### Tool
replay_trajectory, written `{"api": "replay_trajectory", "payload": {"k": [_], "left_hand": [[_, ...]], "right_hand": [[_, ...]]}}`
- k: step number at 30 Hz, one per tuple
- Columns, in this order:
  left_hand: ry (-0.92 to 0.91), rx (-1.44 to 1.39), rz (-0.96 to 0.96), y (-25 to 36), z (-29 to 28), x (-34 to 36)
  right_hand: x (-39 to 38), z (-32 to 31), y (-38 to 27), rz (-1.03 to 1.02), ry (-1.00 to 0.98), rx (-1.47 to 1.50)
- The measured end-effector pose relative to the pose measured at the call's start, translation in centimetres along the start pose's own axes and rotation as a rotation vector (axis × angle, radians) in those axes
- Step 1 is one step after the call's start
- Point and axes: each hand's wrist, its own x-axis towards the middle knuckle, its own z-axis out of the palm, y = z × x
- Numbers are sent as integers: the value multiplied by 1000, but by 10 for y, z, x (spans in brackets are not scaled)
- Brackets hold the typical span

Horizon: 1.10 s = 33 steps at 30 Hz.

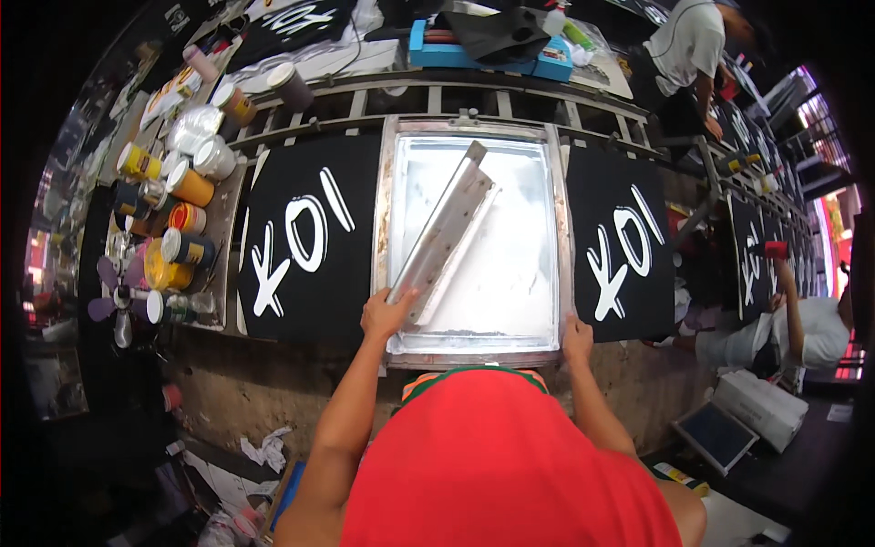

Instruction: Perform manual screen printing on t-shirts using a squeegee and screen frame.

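A screen printing frame with white ink on its mesh lies in front of me, between two black fabric panels. Diagonally across the mesh rests a long squeegee. My left hand is closed at the frame's left side, where the squeegee's lower end meets it; whether it also grips the squeegee is hard to see. Around the frame's lower right edge, my right hand is closed. The left black panel and the right black panel both carry white brush-style lettering.
Jars of ink crowd the left side beside a small purple-bladed fan. A blue tray stands on the far table beyond a metal rail. A co-worker leans in at upper right; another person is at right.
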Motion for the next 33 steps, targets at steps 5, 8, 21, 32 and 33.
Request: {"api": "replay_trajectory", "payload": {"k": [5,8,21,32,33], "left_hand": [[-123,140,136,25,-41,3],[107,407,434,74,-68,23],[147,729,850,218,-50,278],[-109,682,696,60,-12,74],[-140,666,683,26,-9,34]], "right_hand": [[36,-43,-59,-286,-34,-81],[76,-83,-173,-870,62,-199],[298,35,-322,-984,-85,-591],[82,-12,-160,-725,-320,-623],[45,-19,-133,-740,-328,-582]]}}
